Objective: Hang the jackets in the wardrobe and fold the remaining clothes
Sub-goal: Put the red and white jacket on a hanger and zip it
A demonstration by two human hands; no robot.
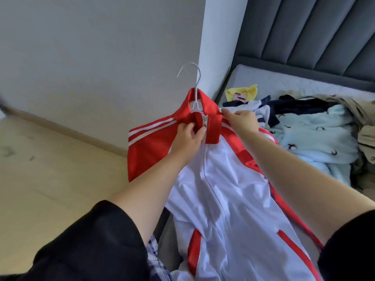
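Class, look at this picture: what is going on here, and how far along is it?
A person is getting a red and white jacket ready to hang. It lies on the bed, already on a white hanger whose hook sticks out past the collar. The left hand pinches the collar by the zip pull, and the right hand holds the collar's other side. A pile of clothes waits on the bed, not yet folded.

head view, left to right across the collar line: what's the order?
Left hand → zipper pull → right hand → light blue fleece → khaki garment.
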